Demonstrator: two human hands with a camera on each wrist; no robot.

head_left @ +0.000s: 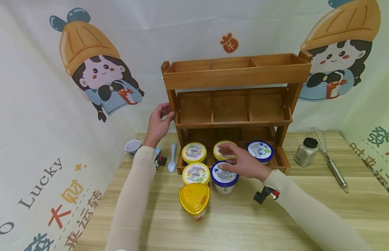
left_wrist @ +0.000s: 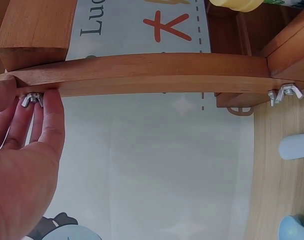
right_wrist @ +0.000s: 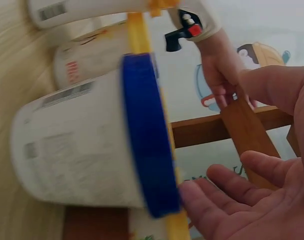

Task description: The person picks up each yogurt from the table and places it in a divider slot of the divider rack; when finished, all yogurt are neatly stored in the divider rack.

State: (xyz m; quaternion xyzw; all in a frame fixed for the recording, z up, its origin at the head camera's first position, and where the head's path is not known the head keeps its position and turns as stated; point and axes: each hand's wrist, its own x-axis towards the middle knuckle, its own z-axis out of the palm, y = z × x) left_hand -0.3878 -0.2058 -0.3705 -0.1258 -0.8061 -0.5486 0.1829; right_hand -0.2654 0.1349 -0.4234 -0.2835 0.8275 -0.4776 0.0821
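A three-tier wooden rack [head_left: 235, 78] stands at the back of the table. My left hand [head_left: 160, 122] grips its left side post; in the left wrist view the fingers [left_wrist: 50, 115] press the wooden rail [left_wrist: 141, 72] beside a wing nut [left_wrist: 31, 99], thumb on the other side. My right hand [head_left: 241, 162] hovers with relaxed fingers over a blue-lidded cup [head_left: 224, 178] and a yellow-lidded cup [head_left: 222, 148]. In the right wrist view the fingers [right_wrist: 227, 197] lie close to the blue lid's rim [right_wrist: 146, 135]; I cannot tell whether they touch it.
Two more round yellow-lidded cups [head_left: 194, 152] [head_left: 195, 173], a triangular yellow-lidded cup [head_left: 194, 199] and another blue-lidded cup [head_left: 260, 150] sit around the rack's foot. Left of it lie a small cup [head_left: 132, 146] and a pale blue spoon [head_left: 172, 158]; right, a jar [head_left: 305, 151] and a whisk [head_left: 329, 158].
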